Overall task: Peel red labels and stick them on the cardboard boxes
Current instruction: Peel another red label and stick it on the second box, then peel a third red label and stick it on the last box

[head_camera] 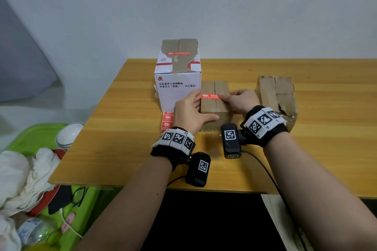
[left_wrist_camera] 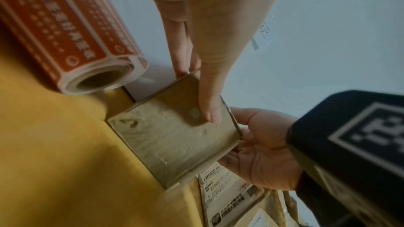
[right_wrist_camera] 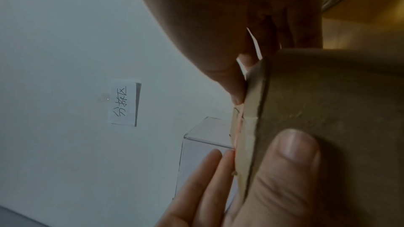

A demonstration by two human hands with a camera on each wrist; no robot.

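Head view shows a red label (head_camera: pixel 210 96) lying across the top of a small brown cardboard box (head_camera: pixel 214 106), over the seam between its two flaps. This box stands on the wooden tabletop (head_camera: pixel 122 128), touching the right side of a taller white box (head_camera: pixel 177 87), which carries its own red label (head_camera: pixel 178 53) on its torn top. The left hand (head_camera: pixel 191 112) holds the small box, with the fingers laid along its left side and the thumb stretched across the front top edge. The right hand (head_camera: pixel 240 101) rests on the right part of the box top, its fingers pressing down the right end of the label; in the right wrist view a fingertip (right_wrist_camera: pixel 237 96) meets the box edge where a thin red strip shows. Just beside the left hand, in front of the white box, lies a roll of red labels (head_camera: pixel 167 121), seen large in the left wrist view (left_wrist_camera: pixel 65 32). Well to the right stands a torn brown box (head_camera: pixel 277 98). Left of the tabletop is a green tray (head_camera: pixel 40 134) with white cloth (head_camera: pixel 22 175).
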